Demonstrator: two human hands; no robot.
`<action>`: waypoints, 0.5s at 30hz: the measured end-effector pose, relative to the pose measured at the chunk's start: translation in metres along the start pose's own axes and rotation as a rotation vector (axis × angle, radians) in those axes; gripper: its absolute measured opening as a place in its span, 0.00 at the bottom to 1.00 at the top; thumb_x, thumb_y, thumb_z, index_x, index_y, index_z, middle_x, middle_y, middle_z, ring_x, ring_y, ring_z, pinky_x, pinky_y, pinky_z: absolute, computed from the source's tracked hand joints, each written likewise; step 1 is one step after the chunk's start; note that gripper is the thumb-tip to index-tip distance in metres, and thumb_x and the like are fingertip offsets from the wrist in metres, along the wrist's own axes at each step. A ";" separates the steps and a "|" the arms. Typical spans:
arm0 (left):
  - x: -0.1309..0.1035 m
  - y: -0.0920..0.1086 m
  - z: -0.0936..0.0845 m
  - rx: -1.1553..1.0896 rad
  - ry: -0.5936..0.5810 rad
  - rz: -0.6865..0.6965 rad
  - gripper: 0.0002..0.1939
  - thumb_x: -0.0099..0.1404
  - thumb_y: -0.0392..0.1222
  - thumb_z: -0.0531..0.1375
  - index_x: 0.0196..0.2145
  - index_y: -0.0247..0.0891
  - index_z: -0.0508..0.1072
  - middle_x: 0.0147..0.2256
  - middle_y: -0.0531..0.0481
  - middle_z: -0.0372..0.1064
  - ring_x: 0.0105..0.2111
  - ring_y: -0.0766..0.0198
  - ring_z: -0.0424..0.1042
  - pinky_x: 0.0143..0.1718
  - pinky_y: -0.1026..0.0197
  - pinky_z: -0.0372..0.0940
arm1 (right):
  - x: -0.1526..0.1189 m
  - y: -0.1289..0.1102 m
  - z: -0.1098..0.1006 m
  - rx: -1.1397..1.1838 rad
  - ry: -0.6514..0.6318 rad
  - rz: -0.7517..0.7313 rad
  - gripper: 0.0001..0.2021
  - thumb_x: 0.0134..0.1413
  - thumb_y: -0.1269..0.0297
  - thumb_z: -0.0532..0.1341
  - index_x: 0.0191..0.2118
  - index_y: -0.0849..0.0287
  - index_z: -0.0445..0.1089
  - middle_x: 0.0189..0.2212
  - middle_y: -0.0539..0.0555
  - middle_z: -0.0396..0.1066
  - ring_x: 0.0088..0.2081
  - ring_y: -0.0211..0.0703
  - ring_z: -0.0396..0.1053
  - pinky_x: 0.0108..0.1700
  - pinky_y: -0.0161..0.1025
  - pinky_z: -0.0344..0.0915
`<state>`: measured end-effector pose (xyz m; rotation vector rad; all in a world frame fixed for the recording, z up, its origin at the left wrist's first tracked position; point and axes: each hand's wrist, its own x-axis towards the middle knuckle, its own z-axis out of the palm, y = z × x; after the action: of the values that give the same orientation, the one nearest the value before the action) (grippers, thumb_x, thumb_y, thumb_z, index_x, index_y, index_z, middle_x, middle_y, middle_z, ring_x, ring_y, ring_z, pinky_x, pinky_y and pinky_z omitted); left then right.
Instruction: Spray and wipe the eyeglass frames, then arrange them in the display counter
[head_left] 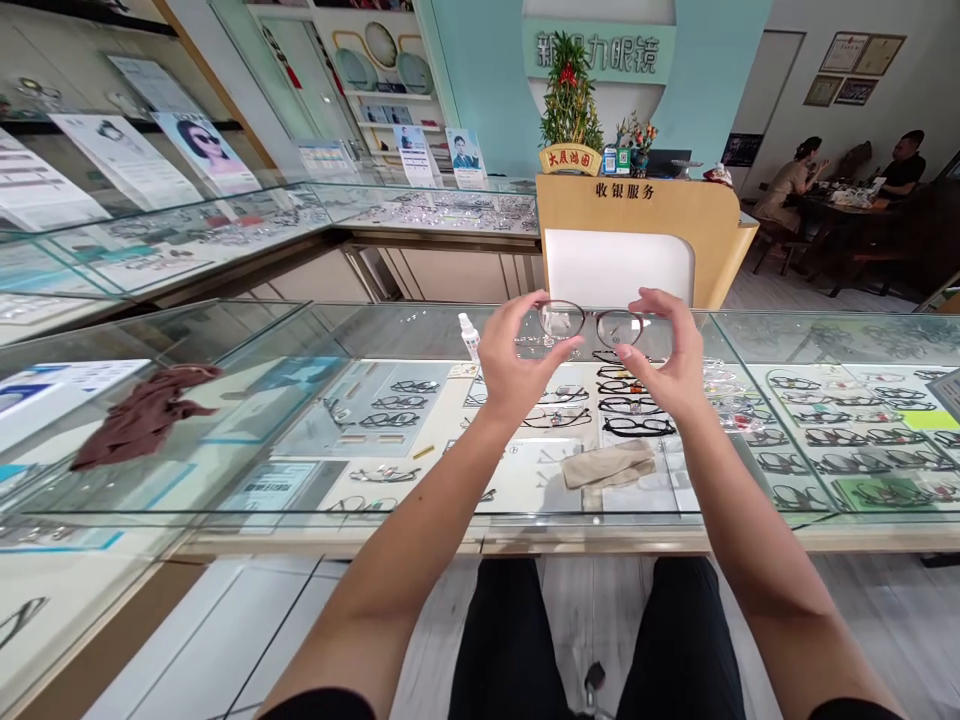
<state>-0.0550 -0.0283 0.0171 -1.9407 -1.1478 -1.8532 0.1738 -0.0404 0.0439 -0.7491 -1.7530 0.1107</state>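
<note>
A pair of eyeglasses [592, 316] with thin dark rims and clear round lenses is raised above the glass counter, front on to me. My left hand [516, 350] grips its left side between thumb and fingers. On the opposite side my right hand [670, 350] pinches the frame the same way. Beneath, a beige cloth [609, 465] lies crumpled on the counter glass. Just left of my left hand stands a small white spray bottle [469, 336]. Rows of dark eyeglass frames [637, 426] show through the glass below my hands.
A brown cloth [146, 412] lies on the counter at left. More display cases [435, 213] run along the left and back. A wooden cashier desk [637, 212] with a plant [571, 100] stands ahead. Two people [795, 180] sit at a table far right.
</note>
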 end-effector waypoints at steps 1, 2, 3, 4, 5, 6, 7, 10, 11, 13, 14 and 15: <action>0.008 0.001 -0.002 0.007 0.019 -0.017 0.33 0.66 0.67 0.70 0.59 0.42 0.74 0.54 0.41 0.80 0.55 0.49 0.79 0.55 0.46 0.74 | 0.005 0.000 -0.001 -0.031 -0.001 -0.025 0.33 0.61 0.41 0.68 0.66 0.50 0.69 0.54 0.60 0.78 0.56 0.57 0.74 0.63 0.59 0.69; 0.018 0.003 -0.004 0.011 0.034 -0.030 0.34 0.66 0.68 0.70 0.58 0.42 0.74 0.54 0.42 0.79 0.55 0.48 0.78 0.55 0.46 0.74 | 0.012 -0.001 -0.003 -0.057 -0.008 -0.046 0.34 0.61 0.42 0.69 0.67 0.50 0.67 0.55 0.60 0.77 0.56 0.58 0.74 0.63 0.60 0.69; 0.029 0.005 -0.005 0.003 0.047 -0.037 0.34 0.65 0.68 0.70 0.59 0.43 0.74 0.55 0.42 0.79 0.56 0.48 0.78 0.55 0.46 0.74 | 0.021 -0.003 -0.005 -0.082 -0.009 -0.067 0.35 0.61 0.41 0.70 0.67 0.51 0.67 0.54 0.61 0.77 0.57 0.58 0.73 0.63 0.60 0.69; 0.041 0.007 -0.006 -0.018 0.057 -0.038 0.35 0.64 0.68 0.71 0.59 0.43 0.74 0.54 0.42 0.78 0.57 0.47 0.78 0.55 0.45 0.74 | 0.031 -0.005 -0.008 -0.106 -0.003 -0.090 0.34 0.61 0.41 0.70 0.66 0.51 0.67 0.54 0.61 0.76 0.57 0.59 0.73 0.63 0.61 0.69; 0.054 0.010 -0.007 -0.047 0.066 -0.033 0.36 0.63 0.69 0.72 0.59 0.44 0.74 0.54 0.43 0.78 0.57 0.47 0.78 0.56 0.45 0.74 | 0.043 -0.009 -0.010 -0.128 0.012 -0.113 0.33 0.61 0.40 0.69 0.65 0.50 0.68 0.54 0.60 0.75 0.57 0.59 0.73 0.64 0.61 0.69; 0.066 0.013 -0.009 -0.078 0.073 -0.026 0.36 0.62 0.69 0.72 0.58 0.45 0.74 0.54 0.44 0.78 0.57 0.46 0.78 0.56 0.44 0.74 | 0.054 -0.014 -0.013 -0.150 0.035 -0.135 0.32 0.62 0.39 0.68 0.64 0.50 0.68 0.53 0.60 0.75 0.57 0.59 0.72 0.64 0.62 0.69; 0.078 0.016 -0.010 -0.104 0.082 -0.017 0.36 0.61 0.69 0.73 0.58 0.46 0.74 0.53 0.44 0.77 0.57 0.46 0.77 0.56 0.43 0.74 | 0.065 -0.019 -0.015 -0.171 0.066 -0.152 0.31 0.63 0.37 0.67 0.63 0.49 0.68 0.52 0.60 0.75 0.58 0.59 0.72 0.64 0.62 0.69; 0.103 0.025 -0.016 -0.126 0.131 0.014 0.35 0.60 0.70 0.73 0.56 0.50 0.74 0.52 0.46 0.76 0.57 0.46 0.77 0.54 0.43 0.75 | 0.086 -0.035 -0.019 -0.193 0.151 -0.180 0.29 0.66 0.35 0.63 0.62 0.48 0.67 0.52 0.58 0.73 0.59 0.58 0.72 0.65 0.63 0.69; 0.108 0.028 -0.018 -0.123 0.145 0.024 0.34 0.60 0.70 0.73 0.56 0.51 0.74 0.51 0.46 0.76 0.57 0.46 0.77 0.53 0.44 0.75 | 0.089 -0.039 -0.019 -0.183 0.166 -0.183 0.29 0.67 0.35 0.63 0.63 0.47 0.66 0.51 0.58 0.72 0.59 0.57 0.72 0.65 0.63 0.69; 0.110 0.033 -0.023 -0.124 0.150 0.037 0.33 0.61 0.69 0.73 0.56 0.52 0.74 0.51 0.47 0.76 0.55 0.48 0.78 0.52 0.46 0.75 | 0.089 -0.045 -0.020 -0.150 0.184 -0.182 0.29 0.68 0.35 0.62 0.63 0.47 0.65 0.51 0.57 0.72 0.59 0.56 0.73 0.65 0.62 0.70; 0.109 0.036 -0.026 -0.131 0.136 0.039 0.32 0.62 0.69 0.73 0.56 0.52 0.75 0.50 0.47 0.76 0.54 0.49 0.78 0.52 0.47 0.75 | 0.088 -0.045 -0.020 -0.133 0.187 -0.180 0.29 0.68 0.36 0.62 0.64 0.48 0.64 0.50 0.57 0.72 0.58 0.56 0.73 0.64 0.62 0.70; 0.108 0.038 -0.028 -0.143 0.115 0.037 0.31 0.62 0.68 0.72 0.56 0.52 0.75 0.49 0.47 0.76 0.53 0.50 0.79 0.51 0.47 0.75 | 0.087 -0.045 -0.021 -0.121 0.190 -0.182 0.28 0.69 0.37 0.62 0.64 0.48 0.64 0.50 0.57 0.72 0.58 0.56 0.74 0.64 0.61 0.71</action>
<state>-0.0623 -0.0314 0.1344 -1.8859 -0.9628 -2.0483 0.1620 -0.0360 0.1434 -0.6610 -1.6472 -0.1855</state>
